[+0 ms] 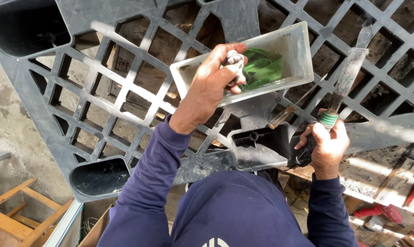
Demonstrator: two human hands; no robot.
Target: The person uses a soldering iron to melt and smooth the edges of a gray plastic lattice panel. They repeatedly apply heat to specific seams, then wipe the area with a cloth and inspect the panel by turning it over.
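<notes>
- The left hand (pixel 216 73) reaches into a white rectangular plastic tub (pixel 303 55), its fingers (pixel 232 48) curled tight around a small grey, dusty lump (pixel 234 59); what that lump is I cannot tell.
- The tub lies tilted on a large dark grey plastic grid pallet (pixel 102 91), near the pallet's middle, and holds crumpled green material (pixel 264 68) at its right end, just beside the left hand.
- The right hand (pixel 326 148) is closed around the handle of a flat, worn metal blade tool (pixel 348 75), which has a green ribbed collar (pixel 328 120) just above the fist; the blade points up and away, across the pallet's right part.
- A screwdriver with an amber handle (pixel 284 114) lies on the pallet between the two hands, just below the tub.
- Both arms wear dark blue sleeves (pixel 143 192).
- Beyond the pallet's lower left corner stands a wooden frame (pixel 15 215) on the concrete floor (pixel 6 137); red tools (pixel 380 211) lie past its lower right edge.
</notes>
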